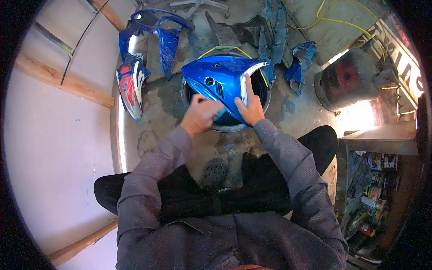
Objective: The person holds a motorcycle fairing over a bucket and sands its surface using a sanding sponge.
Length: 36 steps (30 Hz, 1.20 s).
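Observation:
A glossy blue plastic fairing panel [229, 74] with round holes, a vented slot and a white-edged curved arm rests over a round dark tub [265, 105]. My right hand [252, 109] grips the panel's near right edge, thumb on the blue face and fingers along the pale strip. At the panel's near left edge, my left hand [200, 115] is curled and blurred by motion. A small light-blue patch shows at its fingertips, too smeared to name. The panel hides part of the tub's inside.
On the floor lie a red, white and blue panel [130, 85], a blue frame-like fairing [166, 47], dark panels [243, 31] and a blue broken-looking piece [297, 67]. A dark metal cylinder [346, 78] stands right, above a shelf of cans [373, 198]. A white wall [63, 126] rises left.

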### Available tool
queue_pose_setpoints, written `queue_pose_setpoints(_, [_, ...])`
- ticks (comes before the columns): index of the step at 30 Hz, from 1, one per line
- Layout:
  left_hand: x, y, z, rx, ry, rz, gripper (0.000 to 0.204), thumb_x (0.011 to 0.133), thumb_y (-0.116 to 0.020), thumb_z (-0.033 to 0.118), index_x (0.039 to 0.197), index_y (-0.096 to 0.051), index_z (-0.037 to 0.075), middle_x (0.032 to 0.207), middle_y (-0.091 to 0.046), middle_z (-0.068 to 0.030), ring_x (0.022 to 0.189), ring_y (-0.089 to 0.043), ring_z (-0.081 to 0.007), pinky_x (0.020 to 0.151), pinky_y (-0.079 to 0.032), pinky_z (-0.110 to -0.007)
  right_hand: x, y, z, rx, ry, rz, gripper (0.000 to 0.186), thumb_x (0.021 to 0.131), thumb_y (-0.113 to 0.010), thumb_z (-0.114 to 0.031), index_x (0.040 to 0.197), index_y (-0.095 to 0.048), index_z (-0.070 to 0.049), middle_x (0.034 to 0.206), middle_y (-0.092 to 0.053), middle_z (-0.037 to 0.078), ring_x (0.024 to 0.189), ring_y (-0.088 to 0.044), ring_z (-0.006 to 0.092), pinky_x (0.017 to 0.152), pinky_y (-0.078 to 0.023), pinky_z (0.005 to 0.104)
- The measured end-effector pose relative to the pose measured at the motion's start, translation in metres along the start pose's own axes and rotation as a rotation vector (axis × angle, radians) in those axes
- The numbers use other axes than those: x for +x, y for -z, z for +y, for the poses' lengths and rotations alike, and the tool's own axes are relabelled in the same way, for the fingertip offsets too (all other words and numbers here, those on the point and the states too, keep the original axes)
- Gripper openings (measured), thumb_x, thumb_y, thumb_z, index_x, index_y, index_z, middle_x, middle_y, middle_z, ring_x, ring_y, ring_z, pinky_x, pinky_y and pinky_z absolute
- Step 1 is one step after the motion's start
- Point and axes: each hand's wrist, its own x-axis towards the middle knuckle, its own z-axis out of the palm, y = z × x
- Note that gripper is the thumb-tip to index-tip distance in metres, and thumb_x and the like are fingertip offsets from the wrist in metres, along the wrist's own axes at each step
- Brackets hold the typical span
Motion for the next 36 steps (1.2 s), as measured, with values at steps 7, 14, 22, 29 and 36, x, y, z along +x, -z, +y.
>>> queue_pose_setpoints(7, [0.004, 0.013, -0.017, 0.223, 0.205, 0.166, 0.036, 0.082, -0.068, 0.0, 0.115, -0.071, 0.013, 0.107, -0.075, -0.0054, 0.101, -0.07, -0.0269, 0.1, -0.042, -0.048, 0.004, -0.005, -0.002, 0.025, 0.019, 0.016, 0.1, 0.091, -0.066, -0.023, 0.173, -0.01, -0.01, 0.098, -0.074, 0.035, 0.079, -0.073, 0.0512, 0.077, -0.057, 0.0548])
queue_pose_setpoints(14, [-0.001, 0.005, -0.01, 0.132, 0.084, 0.088, 0.049, 0.075, -0.068, -0.004, 0.121, -0.073, 0.014, 0.117, -0.078, -0.0041, 0.105, -0.072, -0.0233, 0.103, -0.042, -0.047, 0.003, -0.003, -0.006, -0.005, 0.0, 0.003, 0.1, 0.092, -0.066, -0.023, 0.173, -0.01, -0.01, 0.097, -0.074, 0.035, 0.079, -0.072, 0.0519, 0.077, -0.058, 0.0546])
queue_pose_setpoints(22, [0.003, -0.012, 0.033, -0.019, 0.001, 0.007, 0.049, 0.074, -0.068, -0.001, 0.12, -0.071, 0.014, 0.11, -0.075, -0.0032, 0.104, -0.072, -0.0237, 0.1, -0.046, -0.045, 0.0, -0.004, 0.003, -0.021, 0.048, 0.034, 0.1, 0.092, -0.067, -0.024, 0.174, -0.01, -0.011, 0.096, -0.074, 0.035, 0.08, -0.072, 0.0521, 0.078, -0.057, 0.0555])
queue_pose_setpoints(29, [0.01, 0.03, -0.036, 0.254, 0.255, 0.21, 0.034, 0.085, -0.066, -0.001, 0.112, -0.075, 0.015, 0.105, -0.078, -0.0052, 0.099, -0.072, -0.025, 0.1, -0.04, -0.046, 0.003, -0.003, -0.002, 0.024, 0.03, 0.018, 0.1, 0.092, -0.066, -0.024, 0.174, -0.01, -0.012, 0.099, -0.073, 0.036, 0.083, -0.073, 0.0523, 0.079, -0.057, 0.0563])
queue_pose_setpoints(36, [0.005, -0.022, 0.041, 0.03, -0.064, 0.109, 0.04, 0.077, -0.068, 0.0, 0.115, -0.072, 0.014, 0.111, -0.075, -0.0032, 0.105, -0.071, -0.0228, 0.1, -0.046, -0.047, 0.004, -0.003, 0.003, -0.023, 0.019, 0.007, 0.099, 0.093, -0.066, -0.027, 0.174, -0.01, -0.012, 0.098, -0.073, 0.036, 0.083, -0.073, 0.0517, 0.079, -0.058, 0.0548])
